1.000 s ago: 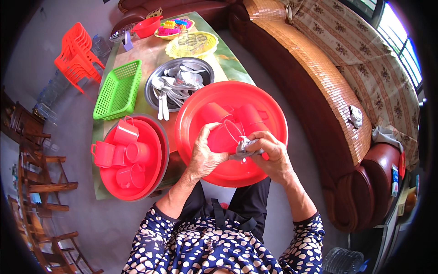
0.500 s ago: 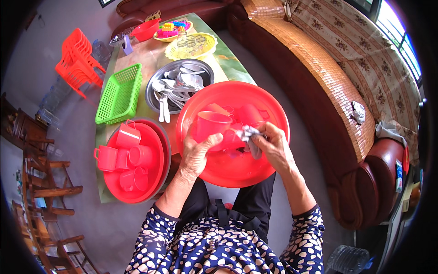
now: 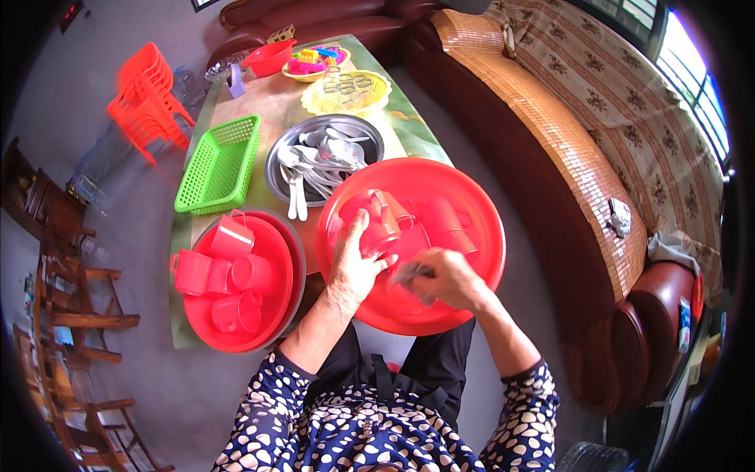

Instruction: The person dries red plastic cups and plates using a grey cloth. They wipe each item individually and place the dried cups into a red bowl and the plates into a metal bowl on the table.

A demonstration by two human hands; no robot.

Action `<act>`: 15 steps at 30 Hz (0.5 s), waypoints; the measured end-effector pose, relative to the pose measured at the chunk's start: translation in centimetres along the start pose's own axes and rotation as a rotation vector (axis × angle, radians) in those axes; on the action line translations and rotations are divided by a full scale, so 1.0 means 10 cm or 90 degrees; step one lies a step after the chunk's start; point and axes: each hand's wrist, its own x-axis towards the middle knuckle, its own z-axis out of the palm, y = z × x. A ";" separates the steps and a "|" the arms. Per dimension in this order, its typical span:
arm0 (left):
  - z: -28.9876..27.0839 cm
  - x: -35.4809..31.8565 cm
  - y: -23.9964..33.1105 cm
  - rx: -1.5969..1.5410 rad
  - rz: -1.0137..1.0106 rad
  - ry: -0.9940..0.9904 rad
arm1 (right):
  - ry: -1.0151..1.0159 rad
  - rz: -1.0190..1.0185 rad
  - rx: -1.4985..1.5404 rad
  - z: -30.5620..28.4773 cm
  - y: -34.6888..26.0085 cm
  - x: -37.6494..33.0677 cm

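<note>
My left hand (image 3: 355, 267) grips a red plastic mug (image 3: 381, 236), tilted over the large red basin (image 3: 489, 228) in front of me, its handle facing up. In my right hand (image 3: 454, 279) is a crumpled grey cloth (image 3: 415, 282), blurred by motion, just right of and nearer than the mug and not clearly touching it. Other red mugs (image 3: 442, 216) lie in the basin beyond my hands. To the left, a second red basin (image 3: 271, 315), set in a grey one, holds several red mugs (image 3: 234, 236).
Farther up the table are a metal bowl (image 3: 275, 175) of spoons, a green basket (image 3: 203, 179), a yellow basket (image 3: 314, 102) with clear glassware, toy blocks (image 3: 308, 59) and a red bowl (image 3: 267, 58). A sofa (image 3: 535, 189) runs along the right; red chairs (image 3: 145, 106) stand left.
The mug in my left hand has been turned, its handle now upward. My right hand with the cloth has moved nearer to me, away from the mug. The view has shifted slightly.
</note>
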 end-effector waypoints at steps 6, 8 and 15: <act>0.19 0.10 0.05 -0.340 -0.200 -0.019 | 0.456 -0.367 -0.121 0.42 -0.14 0.13; 0.10 0.10 0.01 -0.449 -0.245 -0.188 | 0.510 -0.394 -0.190 0.48 -0.16 0.19; 0.23 0.09 0.02 -0.644 -0.298 -0.217 | 0.620 -0.367 -0.195 0.38 -0.15 0.34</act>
